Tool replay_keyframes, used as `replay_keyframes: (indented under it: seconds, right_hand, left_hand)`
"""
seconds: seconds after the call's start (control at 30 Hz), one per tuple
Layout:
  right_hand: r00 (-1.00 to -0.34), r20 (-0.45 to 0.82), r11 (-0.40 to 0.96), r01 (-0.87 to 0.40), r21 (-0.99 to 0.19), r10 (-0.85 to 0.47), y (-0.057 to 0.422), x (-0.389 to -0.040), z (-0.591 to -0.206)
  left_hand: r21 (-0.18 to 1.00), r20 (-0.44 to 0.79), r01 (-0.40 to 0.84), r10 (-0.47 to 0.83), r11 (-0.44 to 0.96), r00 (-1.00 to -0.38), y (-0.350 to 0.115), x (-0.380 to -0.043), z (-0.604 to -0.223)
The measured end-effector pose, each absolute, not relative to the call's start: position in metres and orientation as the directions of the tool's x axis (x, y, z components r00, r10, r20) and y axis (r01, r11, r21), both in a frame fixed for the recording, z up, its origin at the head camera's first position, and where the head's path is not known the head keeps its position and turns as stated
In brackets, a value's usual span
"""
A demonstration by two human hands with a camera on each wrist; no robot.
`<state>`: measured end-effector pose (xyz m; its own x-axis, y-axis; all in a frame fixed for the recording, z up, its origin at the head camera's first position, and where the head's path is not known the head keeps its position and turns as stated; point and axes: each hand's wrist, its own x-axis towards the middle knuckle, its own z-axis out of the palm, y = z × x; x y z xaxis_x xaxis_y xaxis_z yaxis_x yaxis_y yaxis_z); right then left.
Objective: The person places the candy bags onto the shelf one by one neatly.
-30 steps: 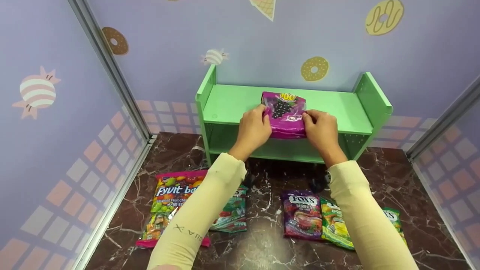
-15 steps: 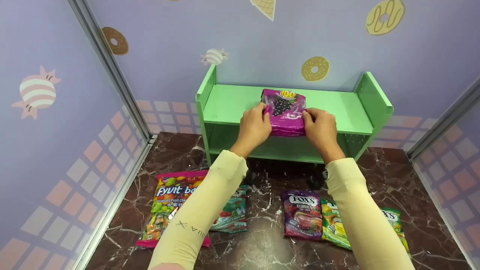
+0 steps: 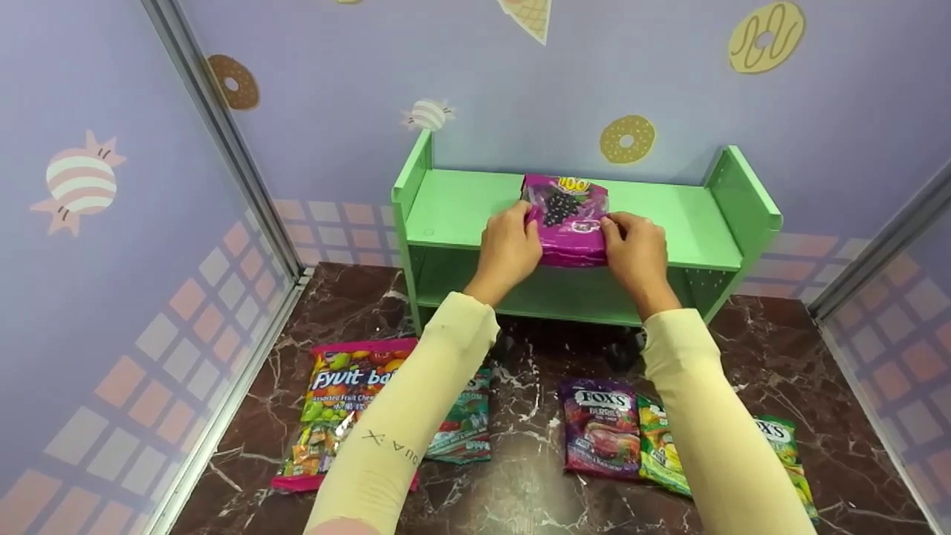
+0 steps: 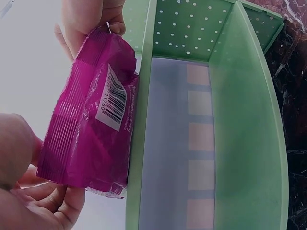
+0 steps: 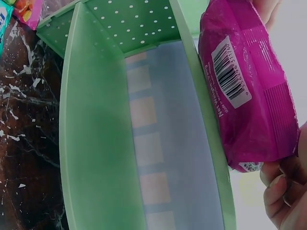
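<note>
A purple candy bag point(image 3: 568, 241), with dark grapes and a yellow "100" on its front, is held between both hands at the front edge of the green shelf point(image 3: 661, 208). My left hand point(image 3: 510, 249) pinches the bag's left side, and my right hand point(image 3: 639, 249) pinches its right side. The bag leans back over the upper board. Seen from below in the left wrist view, the bag's barcode label point(image 4: 112, 100) and crimped seam show beside the board's front edge. The right wrist view has the same underside, with right fingertips point(image 5: 276, 191) at one end.
On the dark marble floor at left lie a Fruit chews bag point(image 3: 349, 394) and a teal bag point(image 3: 464, 431), partly behind the left sleeve. At right are a purple Fox's bag point(image 3: 603, 427), a yellow-green bag point(image 3: 657, 446) and a green one point(image 3: 780, 438). Patterned walls enclose three sides.
Both hands have shifted the purple candy bag slightly back, farther over the upper board. Their grip looks the same, and the floor bags stay put.
</note>
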<state>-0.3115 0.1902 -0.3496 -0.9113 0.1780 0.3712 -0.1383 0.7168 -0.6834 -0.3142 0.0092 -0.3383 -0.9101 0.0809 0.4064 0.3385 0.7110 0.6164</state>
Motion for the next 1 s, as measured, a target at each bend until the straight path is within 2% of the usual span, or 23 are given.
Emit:
replay_keyframes:
  seconds: [0.4, 1.0]
  right_hand:
    - [-0.912, 0.367, 0.726, -0.127, -0.676, 0.183, 0.191, -0.32, -0.349]
    - [-0.927, 0.314, 0.747, -0.058, -0.662, 0.206, 0.193, -0.331, -0.349]
  left_hand:
    - [0.618, 0.366, 0.303, 0.075, 0.725, -0.927, 0.01, -0.321, -0.337]
    - [0.627, 0.385, 0.293, 0.04, 0.722, -0.922, 0.018, -0.333, -0.343]
